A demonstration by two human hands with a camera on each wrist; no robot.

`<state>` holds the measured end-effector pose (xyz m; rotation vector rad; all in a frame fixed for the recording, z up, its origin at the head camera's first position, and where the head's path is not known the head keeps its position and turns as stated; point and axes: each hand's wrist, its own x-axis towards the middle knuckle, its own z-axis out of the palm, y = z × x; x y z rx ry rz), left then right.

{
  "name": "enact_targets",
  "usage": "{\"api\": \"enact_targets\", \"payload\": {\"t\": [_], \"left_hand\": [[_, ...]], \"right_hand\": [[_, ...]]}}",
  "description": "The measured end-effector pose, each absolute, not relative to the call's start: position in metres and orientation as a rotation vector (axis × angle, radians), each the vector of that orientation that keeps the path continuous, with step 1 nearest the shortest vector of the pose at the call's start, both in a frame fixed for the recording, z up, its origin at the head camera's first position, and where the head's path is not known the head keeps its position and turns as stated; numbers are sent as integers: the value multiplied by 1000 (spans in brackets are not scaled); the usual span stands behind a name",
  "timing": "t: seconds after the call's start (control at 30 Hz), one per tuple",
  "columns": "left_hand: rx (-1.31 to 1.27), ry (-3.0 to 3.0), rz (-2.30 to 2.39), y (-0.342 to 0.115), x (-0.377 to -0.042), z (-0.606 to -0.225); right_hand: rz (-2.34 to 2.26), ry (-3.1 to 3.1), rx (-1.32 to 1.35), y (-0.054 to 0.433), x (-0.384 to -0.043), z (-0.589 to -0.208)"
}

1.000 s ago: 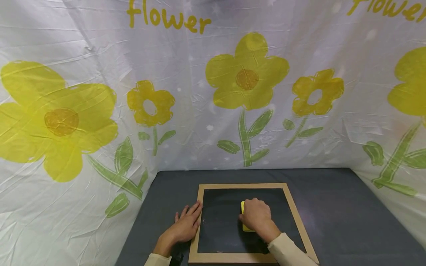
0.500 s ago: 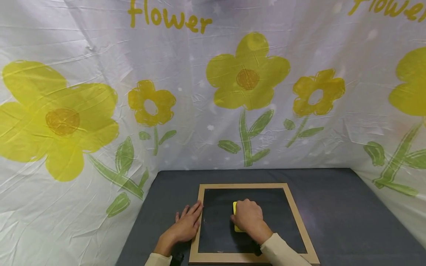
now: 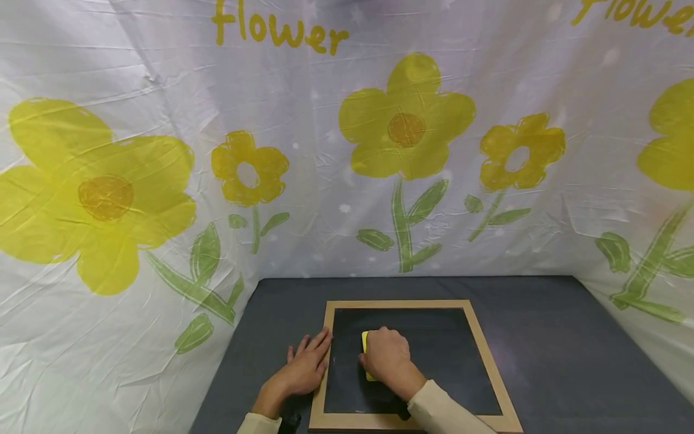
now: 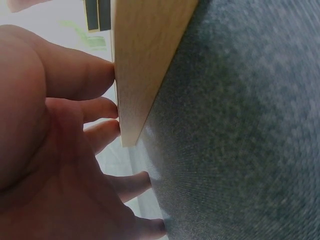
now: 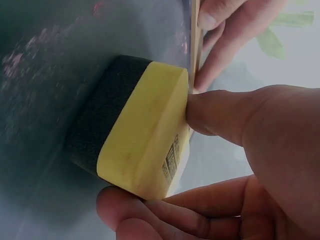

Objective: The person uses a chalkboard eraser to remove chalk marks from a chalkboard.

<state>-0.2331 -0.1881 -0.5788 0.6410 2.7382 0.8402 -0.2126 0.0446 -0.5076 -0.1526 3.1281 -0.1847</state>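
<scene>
My right hand point(image 3: 387, 358) grips a yellow chalkboard eraser point(image 5: 142, 130) between thumb and fingers. The eraser's black felt side point(image 5: 107, 107) lies against the dark surface of a wood-framed chalkboard point(image 3: 434, 361), left of its middle. In the head view most of the eraser is hidden under the hand. My left hand point(image 3: 303, 367) rests on the board's left frame edge with fingers spread. In the left wrist view its thumb and some fingers touch the wooden frame point(image 4: 140, 60), while the other fingertips reach the dark cloth.
A dark grey cloth point(image 3: 564, 349) covers the table under and around the board. Behind and at the sides hangs a white curtain point(image 3: 320, 229) printed with yellow flowers. Faint reddish and whitish chalk traces point(image 5: 35, 50) show on the board.
My right hand has slid the eraser leftward across the chalkboard, toward the left frame. The left hand has stayed at the frame's left edge.
</scene>
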Motion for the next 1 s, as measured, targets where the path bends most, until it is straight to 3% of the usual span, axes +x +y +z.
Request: {"api": "enact_targets", "payload": {"t": [1.0], "left_hand": [[630, 2748, 836, -185, -229, -572]], "right_hand": [[-58, 3101, -460, 12, -210, -507]]}}
